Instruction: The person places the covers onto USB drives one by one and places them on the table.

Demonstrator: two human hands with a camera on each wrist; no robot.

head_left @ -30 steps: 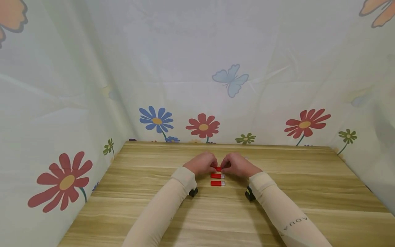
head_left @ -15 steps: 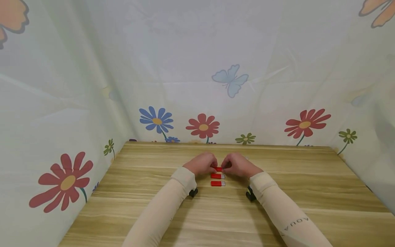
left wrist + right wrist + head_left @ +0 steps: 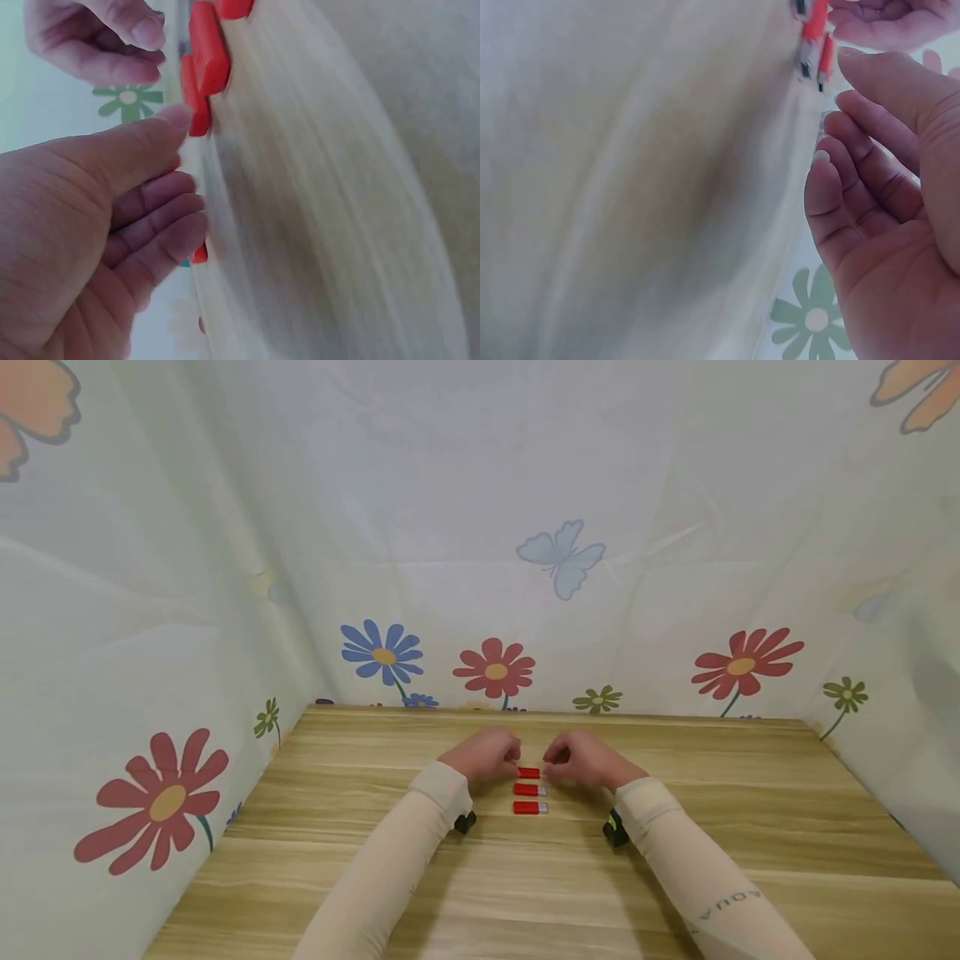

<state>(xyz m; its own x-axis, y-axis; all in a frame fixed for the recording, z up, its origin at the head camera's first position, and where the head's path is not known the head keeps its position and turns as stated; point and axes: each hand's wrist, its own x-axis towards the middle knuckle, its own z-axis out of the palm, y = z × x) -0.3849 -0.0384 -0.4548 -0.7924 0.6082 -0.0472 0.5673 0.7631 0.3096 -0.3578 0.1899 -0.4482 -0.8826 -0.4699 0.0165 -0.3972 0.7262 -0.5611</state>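
Three red USB flash drives with silvery plugs lie in a column on the table in the head view: a far one (image 3: 529, 773), a middle one (image 3: 527, 790) and a near one (image 3: 527, 808). My left hand (image 3: 483, 755) is just left of the far drive, fingers loosely bent; in the left wrist view its thumb tip is close by that drive (image 3: 195, 105), contact unclear. On the right side, my right hand (image 3: 588, 760) stands a little apart from the plug end, thumb and fingers parted. Another red piece (image 3: 199, 253) shows beyond the left fingers, mostly hidden.
A wood-grain table (image 3: 525, 885) spreads around the hands. White curtains (image 3: 450, 485) printed with flowers and butterflies enclose its back and sides. A dark strap piece (image 3: 465, 822) sits at the left wrist and another (image 3: 616, 829) at the right.
Both hands have drawn slightly apart, left hand leftward and right hand rightward, away from the far flash drive they were fingering. More of that drive shows; the other two drives have stayed put.
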